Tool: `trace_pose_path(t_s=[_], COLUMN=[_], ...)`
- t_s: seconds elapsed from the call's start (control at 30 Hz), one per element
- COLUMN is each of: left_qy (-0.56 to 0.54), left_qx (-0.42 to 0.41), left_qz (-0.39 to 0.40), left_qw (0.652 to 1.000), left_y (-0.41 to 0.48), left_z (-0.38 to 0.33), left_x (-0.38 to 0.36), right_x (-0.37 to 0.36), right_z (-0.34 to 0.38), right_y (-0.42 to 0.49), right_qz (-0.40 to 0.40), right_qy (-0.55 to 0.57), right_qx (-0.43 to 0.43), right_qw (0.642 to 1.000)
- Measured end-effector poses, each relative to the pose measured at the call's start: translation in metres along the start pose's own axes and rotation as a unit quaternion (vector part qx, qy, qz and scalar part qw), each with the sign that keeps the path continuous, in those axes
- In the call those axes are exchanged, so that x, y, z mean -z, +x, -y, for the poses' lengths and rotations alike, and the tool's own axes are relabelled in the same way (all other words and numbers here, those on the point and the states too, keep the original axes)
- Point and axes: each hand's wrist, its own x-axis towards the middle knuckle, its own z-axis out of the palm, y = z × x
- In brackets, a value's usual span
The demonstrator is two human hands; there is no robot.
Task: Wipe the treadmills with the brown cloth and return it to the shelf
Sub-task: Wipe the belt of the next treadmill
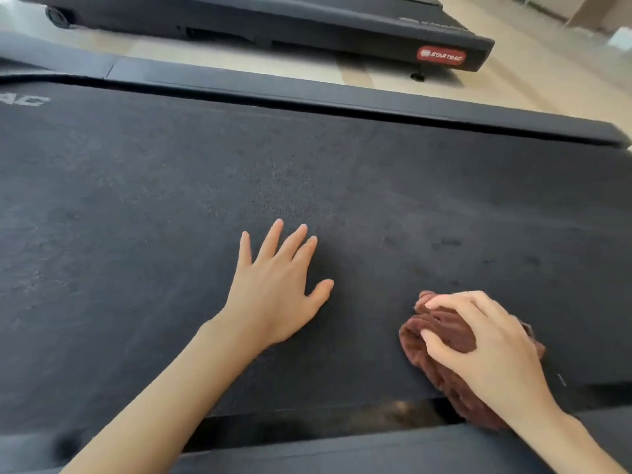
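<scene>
Near rail: a smooth, dark grey strip along the bottom edge. Both forearms cross it, and a narrow dark slot parts it from the belt.
Right hand: the fingers are curled over the brown cloth and grip it against the belt, close to the near edge on the right.
Brown cloth: bunched into a soft lump with ribbed, plush folds. Its lower end trails over the belt's near edge toward the slot.
Left hand: palm down on the belt with fingers straight and spread, holding nothing. It lies apart from the right hand, with bare belt between them.
Treadmill belt: wide, flat, matte black and finely grained. Pale dusty speckles lie ahead of the left hand and a few darker smudges ahead of the cloth. Open surface runs left, forward and right of both hands.
Belt lettering: white letters "AC" at the left border, cut off by the frame.
Far rail: a straight dark grey bar bounding the belt, with a thin black gap beneath it.
Floor: a pale beige lane between the two machines.
Second treadmill: a low black deck with squared corners.
Red badge: an oval reading "STAR TRAC" on the deck's end.
Levelling foot: a small black foot under that corner.
Wheel: a dark wheel at the deck's far left.
</scene>
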Motion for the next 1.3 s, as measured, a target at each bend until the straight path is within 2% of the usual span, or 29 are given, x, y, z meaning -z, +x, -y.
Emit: trace_pose_path(t_s=[0.1, 0.17, 0.3, 0.4, 0.57, 0.67, 0.73, 0.87, 1.0, 1.1, 1.2, 1.3], left_qy=[0.017, 0.043, 0.010, 0.021, 0.024, 0.021, 0.023, 0.019, 0.000, 0.002, 0.008, 0.008], left_qx=[-0.013, -0.005, -0.028, -0.036, -0.033, -0.035, -0.034, -0.030, -0.031, -0.026, -0.027, -0.033], left_qz=[0.002, -0.005, -0.031, -0.032, -0.050, -0.045, -0.042, -0.041, -0.065, -0.068, -0.064, -0.060], left_qw=[1.000, 0.999, 0.999, 0.999, 0.998, 0.998, 0.998, 0.999, 0.997, 0.997, 0.998, 0.998], left_y=[0.010, 0.010, 0.010, 0.010, 0.010, 0.010, 0.010, 0.011, 0.010, 0.011, 0.014, 0.013], left_z=[-0.033, -0.034, -0.033, -0.034, -0.035, -0.035, -0.035, -0.032, -0.031, -0.033, -0.032, -0.031], left_x=[-0.020, -0.028, -0.027, -0.030, -0.027, -0.026, -0.026, -0.028, -0.029, -0.029, -0.031, -0.031], right_x=[0.000, -0.009, -0.032, -0.052, -0.073, -0.072, -0.062, -0.031, -0.007, -0.010, -0.026, -0.047], right_z=[-0.019, -0.018, -0.015, -0.016, -0.013, -0.007, -0.001, 0.011, 0.007, 0.007, 0.011, 0.005], right_y=[0.026, 0.050, 0.100, 0.151, 0.217, 0.207, 0.178, 0.072, -0.012, 0.008, 0.064, 0.137], right_qz=[-0.023, -0.028, -0.052, -0.071, -0.077, -0.079, -0.070, -0.013, -0.037, -0.034, -0.032, -0.033], right_qy=[0.046, 0.036, 0.056, 0.039, -0.001, 0.000, 0.010, 0.049, 0.037, 0.055, 0.076, 0.036], right_qx=[-0.064, -0.048, -0.037, -0.047, -0.125, -0.134, -0.104, -0.009, 0.008, 0.008, -0.006, -0.043], right_qw=[0.997, 0.998, 0.996, 0.996, 0.989, 0.988, 0.992, 0.999, 0.999, 0.998, 0.997, 0.998])
